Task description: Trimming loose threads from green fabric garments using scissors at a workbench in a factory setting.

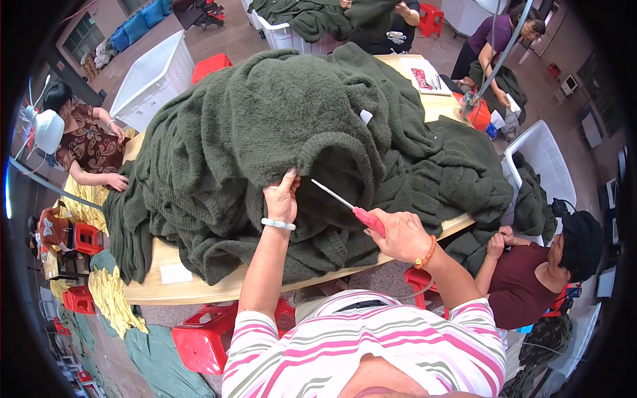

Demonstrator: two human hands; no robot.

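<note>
A dark green knitted sweater (pixel 282 99) lies on top of a big heap of the same knitwear, its round neck opening turned toward me. My left hand (pixel 282 199) is closed, pinching the edge of that opening between thumb and fingers. In my right hand (pixel 401 237) is a tool with a pink-red handle (pixel 369 220) and a thin, straight metal shaft. The shaft points up and left, its end close to my left fingertips. Its tip is too small to make out. A small white label (pixel 365 117) shows on the sweater.
The wooden table (pixel 219 286) bears the heap and a white paper (pixel 176 273). White bins (pixel 154 79) stand around it. Red stools (pixel 204 341) are near my left side. Co-workers sit or stand at the left (pixel 93 142), right (pixel 531 272) and far side. Yellow cloth (pixel 113 298) hangs at the left.
</note>
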